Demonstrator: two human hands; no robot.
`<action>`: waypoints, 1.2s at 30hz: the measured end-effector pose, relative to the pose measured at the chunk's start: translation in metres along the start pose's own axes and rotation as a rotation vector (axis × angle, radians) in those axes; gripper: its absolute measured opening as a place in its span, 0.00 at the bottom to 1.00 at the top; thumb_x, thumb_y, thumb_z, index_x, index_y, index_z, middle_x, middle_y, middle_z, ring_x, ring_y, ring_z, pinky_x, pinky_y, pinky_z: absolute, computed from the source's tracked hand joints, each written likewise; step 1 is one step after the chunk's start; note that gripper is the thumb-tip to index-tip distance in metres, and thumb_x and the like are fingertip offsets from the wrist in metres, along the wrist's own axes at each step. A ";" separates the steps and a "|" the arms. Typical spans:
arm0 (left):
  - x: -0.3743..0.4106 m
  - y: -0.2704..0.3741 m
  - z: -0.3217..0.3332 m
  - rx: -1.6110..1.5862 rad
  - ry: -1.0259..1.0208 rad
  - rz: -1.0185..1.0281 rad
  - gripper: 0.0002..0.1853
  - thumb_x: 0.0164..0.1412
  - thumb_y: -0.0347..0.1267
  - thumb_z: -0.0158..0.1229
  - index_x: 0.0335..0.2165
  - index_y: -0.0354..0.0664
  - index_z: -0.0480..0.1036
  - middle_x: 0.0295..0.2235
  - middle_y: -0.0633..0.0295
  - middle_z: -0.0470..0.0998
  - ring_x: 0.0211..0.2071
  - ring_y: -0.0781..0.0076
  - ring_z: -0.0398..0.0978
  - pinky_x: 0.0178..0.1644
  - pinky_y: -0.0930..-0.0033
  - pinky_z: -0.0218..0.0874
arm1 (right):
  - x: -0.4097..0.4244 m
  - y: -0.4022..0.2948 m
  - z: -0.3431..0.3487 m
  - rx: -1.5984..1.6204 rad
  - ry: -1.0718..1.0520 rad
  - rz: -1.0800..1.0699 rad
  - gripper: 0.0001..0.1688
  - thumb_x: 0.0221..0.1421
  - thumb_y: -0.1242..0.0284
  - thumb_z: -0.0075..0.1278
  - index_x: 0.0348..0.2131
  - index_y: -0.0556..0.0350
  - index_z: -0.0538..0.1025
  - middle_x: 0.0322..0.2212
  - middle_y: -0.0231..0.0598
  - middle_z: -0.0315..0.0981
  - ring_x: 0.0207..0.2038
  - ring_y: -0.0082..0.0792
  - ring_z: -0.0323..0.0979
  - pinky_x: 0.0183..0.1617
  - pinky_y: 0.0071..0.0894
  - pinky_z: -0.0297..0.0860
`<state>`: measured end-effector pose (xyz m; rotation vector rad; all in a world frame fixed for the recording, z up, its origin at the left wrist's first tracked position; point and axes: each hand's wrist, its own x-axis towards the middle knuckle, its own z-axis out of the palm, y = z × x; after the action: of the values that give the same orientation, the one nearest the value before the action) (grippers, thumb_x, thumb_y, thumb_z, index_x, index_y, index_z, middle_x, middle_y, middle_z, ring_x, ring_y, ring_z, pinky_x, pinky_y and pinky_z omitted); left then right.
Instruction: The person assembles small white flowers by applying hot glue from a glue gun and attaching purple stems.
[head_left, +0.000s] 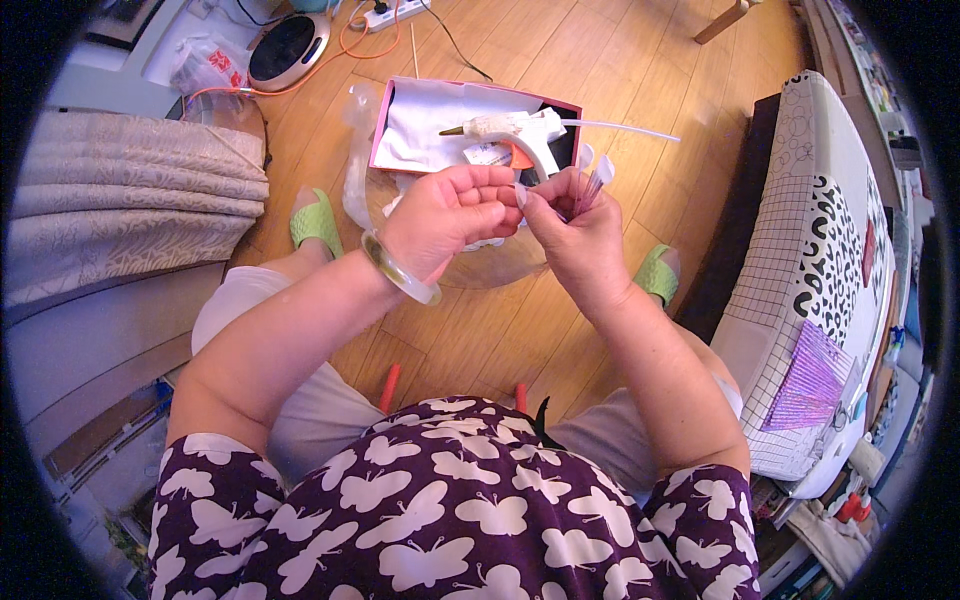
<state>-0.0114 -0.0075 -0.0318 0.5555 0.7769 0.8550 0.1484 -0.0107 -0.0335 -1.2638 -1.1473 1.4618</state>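
My left hand (450, 217), with a bangle on its wrist, meets my right hand (577, 225) over the floor. Between the fingertips is a small whitish, petal-like piece (521, 196); the right thumb and forefinger pinch it, and the left fingers touch or hold it. Several thin stems with pale petal-like tips (603, 171) are tucked in my right hand. Just beyond the hands, a white hot glue gun (499, 126) with an orange trigger and a clear glue stick (622, 129) lies over a pink-edged box (380, 124) holding white paper (420, 112). Fingers partly hide the gun's handle.
A clear plastic bag (360, 191) lies beside and below the box. A power strip (397, 13), orange cord (351, 41) and round dark-topped device (289, 52) are at the upper left. To the right, a patterned padded surface (780, 285) bears purple striped sheets (810, 379) and scissors (838, 414).
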 end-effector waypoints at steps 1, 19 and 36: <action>-0.001 -0.004 0.000 0.011 -0.014 0.035 0.16 0.49 0.22 0.52 0.40 0.31 0.63 0.35 0.59 0.70 0.35 0.76 0.70 0.41 0.76 0.63 | 0.000 0.000 0.001 -0.015 0.010 -0.013 0.06 0.46 0.78 0.50 0.20 0.58 0.67 0.18 0.25 0.66 0.21 0.12 0.61 0.24 0.11 0.59; 0.003 -0.015 -0.003 0.077 0.188 0.006 0.09 0.53 0.29 0.52 0.32 0.33 0.70 0.25 0.62 0.73 0.26 0.78 0.71 0.33 0.77 0.65 | 0.009 0.015 0.002 -0.182 0.002 -0.091 0.05 0.45 0.79 0.51 0.21 0.60 0.70 0.18 0.29 0.69 0.21 0.15 0.65 0.24 0.13 0.62; 0.039 -0.032 -0.011 0.747 0.213 0.347 0.04 0.48 0.26 0.54 0.24 0.35 0.70 0.19 0.63 0.73 0.21 0.80 0.68 0.27 0.75 0.61 | 0.067 0.011 -0.023 -0.290 0.051 0.007 0.07 0.44 0.75 0.49 0.21 0.62 0.69 0.16 0.33 0.67 0.19 0.21 0.64 0.23 0.21 0.62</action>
<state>0.0111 0.0088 -0.0755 1.3027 1.2258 0.9388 0.1631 0.0547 -0.0590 -1.4938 -1.3567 1.2925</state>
